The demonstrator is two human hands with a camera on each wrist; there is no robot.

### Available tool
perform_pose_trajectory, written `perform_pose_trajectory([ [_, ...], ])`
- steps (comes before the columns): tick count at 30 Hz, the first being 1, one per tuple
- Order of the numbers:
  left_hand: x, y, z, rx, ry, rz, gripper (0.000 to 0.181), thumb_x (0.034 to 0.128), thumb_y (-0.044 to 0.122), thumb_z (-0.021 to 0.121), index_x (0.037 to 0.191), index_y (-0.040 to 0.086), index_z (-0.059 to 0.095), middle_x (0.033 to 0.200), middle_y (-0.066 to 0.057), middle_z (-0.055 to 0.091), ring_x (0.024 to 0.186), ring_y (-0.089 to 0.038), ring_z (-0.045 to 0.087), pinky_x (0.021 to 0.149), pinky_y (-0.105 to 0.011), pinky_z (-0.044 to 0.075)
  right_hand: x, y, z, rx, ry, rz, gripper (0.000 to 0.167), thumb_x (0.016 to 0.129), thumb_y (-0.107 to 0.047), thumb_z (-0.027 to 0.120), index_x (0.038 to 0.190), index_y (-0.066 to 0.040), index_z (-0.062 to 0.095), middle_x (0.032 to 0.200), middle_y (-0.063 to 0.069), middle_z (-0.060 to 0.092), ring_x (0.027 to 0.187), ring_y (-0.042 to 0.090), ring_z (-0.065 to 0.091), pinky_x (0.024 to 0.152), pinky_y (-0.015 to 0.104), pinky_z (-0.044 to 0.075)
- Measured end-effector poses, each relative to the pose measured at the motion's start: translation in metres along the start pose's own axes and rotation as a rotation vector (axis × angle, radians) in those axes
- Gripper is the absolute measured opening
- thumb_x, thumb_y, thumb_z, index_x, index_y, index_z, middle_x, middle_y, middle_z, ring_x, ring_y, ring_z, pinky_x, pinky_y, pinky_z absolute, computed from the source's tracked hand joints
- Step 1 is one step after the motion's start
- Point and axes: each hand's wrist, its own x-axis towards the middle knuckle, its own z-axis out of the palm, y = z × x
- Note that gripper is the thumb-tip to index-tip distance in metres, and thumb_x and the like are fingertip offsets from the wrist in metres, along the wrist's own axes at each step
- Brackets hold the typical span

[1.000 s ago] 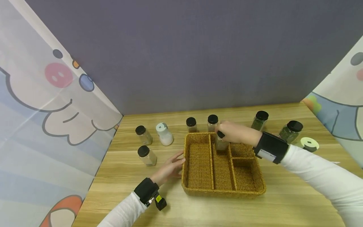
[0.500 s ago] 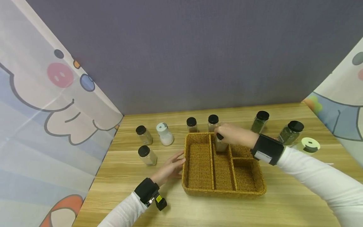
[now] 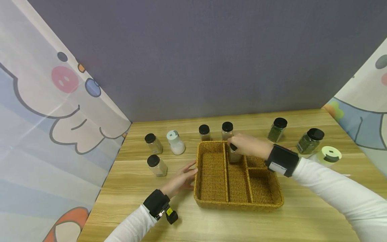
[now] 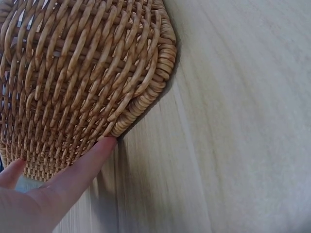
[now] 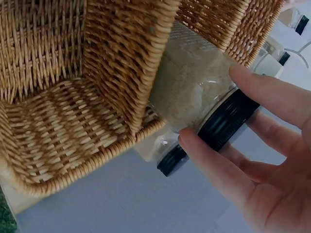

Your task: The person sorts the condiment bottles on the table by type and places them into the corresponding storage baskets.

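A wicker basket [image 3: 239, 204] with several compartments stands on the wooden table. In the head view my right hand [image 3: 248, 144] is over the far end of its narrow middle compartment and holds a spice jar [image 3: 234, 157]. The right wrist view shows thumb and fingers gripping this clear jar [image 5: 194, 80] around its black lid [image 5: 228, 119]; pale powder fills it, and its lower part is inside the compartment. My left hand [image 3: 180, 179] touches the basket's left outer side. In the left wrist view a straight fingertip [image 4: 104, 144] presses against the weave near the table.
Two black-lidded jars [image 3: 153, 144] [image 3: 158, 167] and a white-capped shaker [image 3: 176, 144] stand left of the basket. Two more jars [image 3: 204, 133] [image 3: 227, 131] are behind it. On the right are two green herb jars [image 3: 276, 130] [image 3: 309, 141] and a pale-green-lidded container [image 3: 329, 155].
My right hand and forearm have shifted slightly left, with the jar still held at the far end of the middle compartment. The left hand and basket have not visibly moved.
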Motion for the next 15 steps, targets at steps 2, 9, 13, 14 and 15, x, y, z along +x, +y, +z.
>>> perform_pose_trajectory([
  [2, -0.0001, 0.0002, 0.0001, 0.003, 0.001, 0.0, 0.083, 0.0756, 0.048, 0.063, 0.142, 0.02, 0.021, 0.138, -0.02, 0.028, 0.123, -0.039, 0.032, 0.083, -0.056, 0.042, 0.0005, -0.0003, 0.0018, -0.015, -0.023, 0.013, 0.028, 0.072, 0.002, 0.068, 0.099, 0.004, 0.061, 0.091, 0.016, 0.061, 0.078, 0.026, 0.059, 0.062, 0.029, 0.05],
  [9, -0.0016, 0.0023, 0.0008, 0.039, -0.001, -0.002, 0.08, 0.0778, 0.048, 0.061, 0.141, 0.018, 0.021, 0.137, -0.021, 0.03, 0.12, -0.038, 0.036, 0.082, -0.052, 0.044, -0.0001, -0.0001, 0.0091, -0.017, -0.068, 0.057, 0.027, 0.073, -0.004, 0.07, 0.098, -0.001, 0.061, 0.089, 0.012, 0.057, 0.074, 0.022, 0.056, 0.057, 0.028, 0.046],
  [13, -0.0018, 0.0028, 0.0002, 0.039, -0.017, 0.02, 0.076, 0.0811, 0.045, 0.058, 0.141, 0.017, 0.021, 0.136, -0.023, 0.03, 0.12, -0.039, 0.037, 0.081, -0.052, 0.045, 0.0004, -0.0012, 0.0099, -0.009, -0.056, 0.07, 0.027, 0.072, -0.003, 0.07, 0.098, -0.001, 0.061, 0.09, 0.013, 0.056, 0.074, 0.023, 0.057, 0.057, 0.028, 0.047],
  [14, -0.0015, 0.0026, -0.0001, 0.035, -0.017, 0.018, 0.074, 0.0817, 0.044, 0.058, 0.141, 0.018, 0.022, 0.136, -0.023, 0.031, 0.12, -0.038, 0.037, 0.081, -0.053, 0.045, 0.0006, -0.0017, 0.0098, -0.006, -0.055, 0.076, 0.027, 0.073, -0.003, 0.07, 0.098, -0.001, 0.061, 0.091, 0.014, 0.056, 0.074, 0.023, 0.057, 0.057, 0.029, 0.047],
  [15, -0.0007, 0.0019, -0.0006, 0.029, -0.014, 0.017, 0.073, 0.0822, 0.043, 0.058, 0.141, 0.018, 0.023, 0.136, -0.022, 0.031, 0.119, -0.038, 0.037, 0.081, -0.053, 0.045, 0.0009, -0.0022, 0.0096, -0.007, -0.057, 0.081, 0.027, 0.073, -0.003, 0.07, 0.099, -0.001, 0.061, 0.093, 0.015, 0.056, 0.074, 0.024, 0.057, 0.057, 0.029, 0.047],
])
